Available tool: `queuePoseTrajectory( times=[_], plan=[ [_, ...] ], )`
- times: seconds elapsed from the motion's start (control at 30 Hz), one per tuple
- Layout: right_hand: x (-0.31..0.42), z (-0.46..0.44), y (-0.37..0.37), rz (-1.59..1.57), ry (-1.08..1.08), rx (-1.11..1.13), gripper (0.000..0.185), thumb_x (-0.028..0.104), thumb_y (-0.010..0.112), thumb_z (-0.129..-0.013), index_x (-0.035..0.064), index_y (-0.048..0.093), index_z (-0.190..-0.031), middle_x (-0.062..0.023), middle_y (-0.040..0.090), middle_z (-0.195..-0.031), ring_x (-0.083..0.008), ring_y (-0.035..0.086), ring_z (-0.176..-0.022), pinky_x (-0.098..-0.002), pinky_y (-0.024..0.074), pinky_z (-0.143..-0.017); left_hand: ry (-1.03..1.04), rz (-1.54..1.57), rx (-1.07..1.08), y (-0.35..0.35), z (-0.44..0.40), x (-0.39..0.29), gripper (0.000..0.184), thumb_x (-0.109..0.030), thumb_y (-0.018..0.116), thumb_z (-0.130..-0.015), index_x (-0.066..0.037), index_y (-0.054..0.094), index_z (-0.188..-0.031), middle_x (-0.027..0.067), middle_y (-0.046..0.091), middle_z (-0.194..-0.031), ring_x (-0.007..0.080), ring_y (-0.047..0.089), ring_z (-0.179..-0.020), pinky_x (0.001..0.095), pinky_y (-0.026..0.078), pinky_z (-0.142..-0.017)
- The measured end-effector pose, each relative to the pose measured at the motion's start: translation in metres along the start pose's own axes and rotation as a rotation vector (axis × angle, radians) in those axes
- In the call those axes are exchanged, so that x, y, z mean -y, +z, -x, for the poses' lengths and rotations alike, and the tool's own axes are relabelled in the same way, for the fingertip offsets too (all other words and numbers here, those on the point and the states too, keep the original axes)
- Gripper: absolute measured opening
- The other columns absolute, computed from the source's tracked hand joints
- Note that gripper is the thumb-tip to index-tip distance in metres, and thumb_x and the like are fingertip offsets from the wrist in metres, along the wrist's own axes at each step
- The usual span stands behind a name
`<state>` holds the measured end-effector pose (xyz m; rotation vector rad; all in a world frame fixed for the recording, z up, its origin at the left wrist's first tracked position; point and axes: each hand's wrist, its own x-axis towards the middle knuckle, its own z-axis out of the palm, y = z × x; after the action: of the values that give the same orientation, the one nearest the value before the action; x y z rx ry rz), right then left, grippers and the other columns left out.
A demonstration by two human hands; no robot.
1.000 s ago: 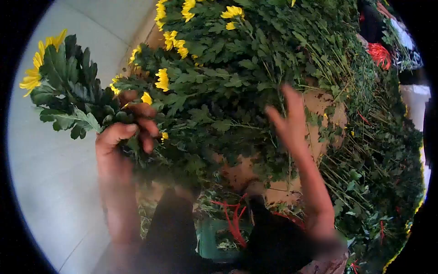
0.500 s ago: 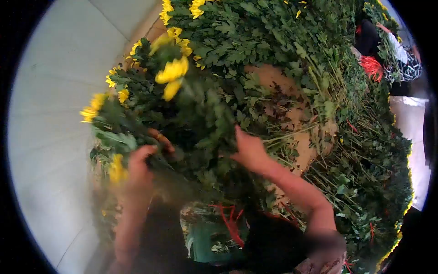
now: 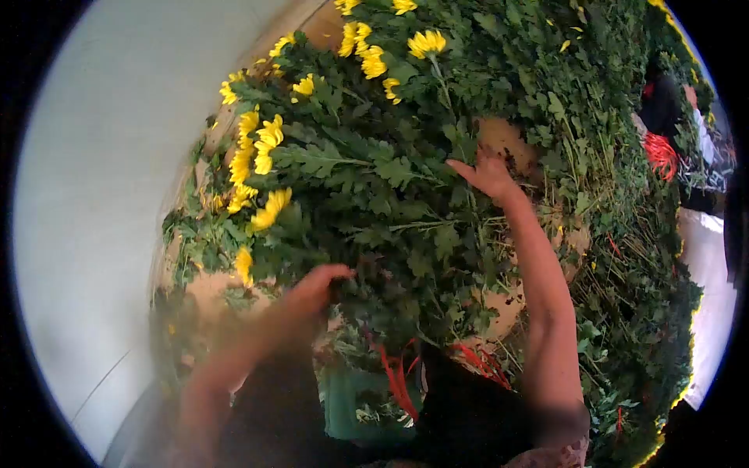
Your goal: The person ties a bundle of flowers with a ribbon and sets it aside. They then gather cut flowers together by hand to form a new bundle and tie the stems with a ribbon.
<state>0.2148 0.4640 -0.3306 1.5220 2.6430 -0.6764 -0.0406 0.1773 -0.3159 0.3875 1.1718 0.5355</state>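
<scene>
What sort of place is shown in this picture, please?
Probably a flower-sorting work area: leafy stems lie heaped, yellow flowers show at some ends, and red strips sit bundled nearby.

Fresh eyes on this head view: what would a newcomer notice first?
Probably the yellow flower heads, bright along the left side of the dark leafy stems. Then the bare hands: the left hand at the heap's near side, the right hand farther up, right of centre. Red strands also pop at bottom centre.

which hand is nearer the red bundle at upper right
Right. The right hand is left of the red bundle in view; the left hand is farther left and lower.
</scene>
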Motion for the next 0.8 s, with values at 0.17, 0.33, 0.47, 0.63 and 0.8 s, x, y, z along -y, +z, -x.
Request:
queuePoseTrajectory(
  times=[0.17,0.33,0.47,0.63,0.8],
  plan=[
    [0.011,0.049,0.02,-0.285,0.102,0.26,0.065,0.051,0.067,-0.078,-0.0011,0.056,-0.115,-0.0237,0.058,-0.111,-0.0365,0.053,-0.107,-0.0419,0.0448,-0.089,0.133,0.503,-0.187,-0.01,-0.035,-0.033,0.025,-0.014,0.06,-0.078,-0.001,0.061,-0.099,0.0093,0.065,-0.091,0.0237,0.063,-0.082,0.0396,0.052,-0.078],
    [0.059,0.132,0.007,-0.238,-0.008,0.31,0.054,0.044,0.069,-0.079,-0.0012,0.059,-0.107,-0.022,0.061,-0.104,-0.0353,0.059,-0.096,-0.0412,0.0479,-0.083,0.124,0.784,-0.164,-0.027,-0.026,-0.049,0.025,-0.013,0.061,-0.078,0.001,0.061,-0.099,0.0102,0.065,-0.092,0.024,0.064,-0.084,0.0369,0.052,-0.079],
    [0.029,0.088,-0.026,-0.252,0.334,0.134,0.046,0.035,0.069,-0.081,-0.0036,0.059,-0.106,-0.0235,0.061,-0.106,-0.037,0.057,-0.099,-0.0414,0.0475,-0.082,0.193,0.632,-0.121,-0.019,-0.028,-0.033,0.029,-0.012,0.056,-0.085,-0.002,0.059,-0.112,0.0116,0.065,-0.101,0.0265,0.063,-0.093,0.0395,0.053,-0.081],
    [0.047,0.088,-0.053,-0.062,0.038,-0.259,0.042,0.03,0.068,-0.082,-0.0049,0.06,-0.103,-0.0228,0.064,-0.087,-0.0386,0.061,-0.084,-0.0421,0.0495,-0.074,0.225,0.9,-0.037,-0.031,0.002,-0.012,0.038,-0.02,0.051,-0.092,-0.005,0.048,-0.127,0.0135,0.056,-0.122,0.0292,0.057,-0.108,0.0468,0.047,-0.091],
    [0.137,0.118,-0.008,0.036,0.074,0.384,0.034,0.022,0.071,-0.078,-0.0021,0.061,-0.099,-0.0214,0.063,-0.087,-0.0379,0.061,-0.085,-0.0427,0.049,-0.072,0.432,0.897,0.065,-0.011,0.022,-0.019,0.046,-0.027,0.052,-0.094,-0.004,0.043,-0.132,0.0139,0.052,-0.129,0.024,0.055,-0.112,0.0424,0.045,-0.096]
  ],
)
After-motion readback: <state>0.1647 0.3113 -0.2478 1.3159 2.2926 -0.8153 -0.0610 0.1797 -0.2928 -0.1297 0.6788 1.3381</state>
